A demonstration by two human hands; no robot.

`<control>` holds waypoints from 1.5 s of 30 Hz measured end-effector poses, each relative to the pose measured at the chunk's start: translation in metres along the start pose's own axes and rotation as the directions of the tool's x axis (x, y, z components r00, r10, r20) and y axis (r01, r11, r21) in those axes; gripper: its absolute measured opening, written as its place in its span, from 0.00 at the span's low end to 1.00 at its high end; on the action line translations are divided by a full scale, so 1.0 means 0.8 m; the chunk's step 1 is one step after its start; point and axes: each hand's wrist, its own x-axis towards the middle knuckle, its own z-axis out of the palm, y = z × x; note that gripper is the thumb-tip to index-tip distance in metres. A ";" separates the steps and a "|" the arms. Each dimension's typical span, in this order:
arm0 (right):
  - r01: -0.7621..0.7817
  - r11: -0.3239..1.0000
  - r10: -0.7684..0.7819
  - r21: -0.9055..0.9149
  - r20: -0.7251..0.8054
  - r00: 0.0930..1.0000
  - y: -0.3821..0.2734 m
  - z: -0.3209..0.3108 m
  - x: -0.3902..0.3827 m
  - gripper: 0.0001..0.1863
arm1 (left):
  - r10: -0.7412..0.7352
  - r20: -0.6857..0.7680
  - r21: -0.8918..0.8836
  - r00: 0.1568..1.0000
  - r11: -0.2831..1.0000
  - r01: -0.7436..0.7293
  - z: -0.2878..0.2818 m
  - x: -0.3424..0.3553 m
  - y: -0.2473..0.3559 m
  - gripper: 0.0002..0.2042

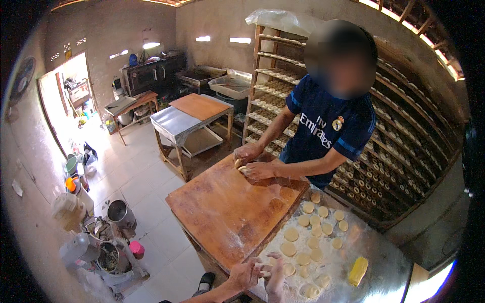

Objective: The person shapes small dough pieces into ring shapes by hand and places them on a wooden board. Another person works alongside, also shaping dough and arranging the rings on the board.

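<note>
My left hand and my right hand meet at the near edge of the floured metal tabletop. Their fingers close around a small pale piece of dough, mostly hidden between them. Just right of my hands, several flat dough rounds lie spread over white flour. A yellow oblong thing, perhaps a wrapped block, rests farther right on the metal. Left of the rounds is a large brown board dusted with flour.
Across the board a co-worker in a dark blue shirt handles dough with both hands. Behind stands a tall rack with trays of shaped dough. A mixer, a metal pot and a pink container stand at the left.
</note>
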 end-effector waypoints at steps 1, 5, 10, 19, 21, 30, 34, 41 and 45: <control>0.114 0.934 -0.105 -0.339 0.045 0.993 0.007 0.010 0.003 0.35 | -0.033 0.072 0.077 0.997 0.997 0.028 -0.010 0.004 -0.005 0.13; 0.184 0.964 -0.154 -0.193 0.156 0.976 0.021 0.050 0.014 0.32 | -0.089 0.116 -0.298 0.989 0.947 0.121 -0.052 0.025 -0.024 0.12; 0.458 0.656 -0.412 -0.600 0.223 0.883 0.037 0.089 0.029 0.37 | 0.017 0.199 -0.242 0.980 0.970 0.032 -0.086 0.052 -0.048 0.08; 0.405 0.904 -0.402 0.140 -0.051 0.914 0.088 0.127 0.036 0.38 | 0.061 0.372 -0.142 0.926 0.990 -0.008 -0.122 0.085 -0.080 0.09; 0.393 0.740 -0.475 -0.545 -0.011 0.880 0.085 0.131 0.039 0.38 | -0.047 0.477 -0.043 0.878 0.996 0.076 -0.123 0.088 -0.083 0.11; 0.310 0.745 -0.365 -0.591 0.028 0.931 0.079 0.121 0.047 0.30 | 0.003 0.466 -0.117 0.885 0.991 0.058 -0.127 0.102 -0.095 0.13; 0.080 0.978 -0.126 -0.191 -0.243 0.962 0.090 0.130 0.069 0.30 | -0.097 0.565 -0.193 0.820 0.950 0.246 -0.115 0.119 -0.096 0.15; -0.327 0.498 -0.177 -0.803 -0.463 0.868 0.045 0.136 0.079 0.42 | -0.147 0.451 0.370 0.881 0.929 -0.034 -0.118 0.161 -0.142 0.24; -0.336 0.116 -0.127 -0.935 -0.349 0.928 0.054 0.144 0.075 0.44 | -0.238 0.682 0.472 0.692 0.866 -0.167 -0.140 0.131 -0.153 0.35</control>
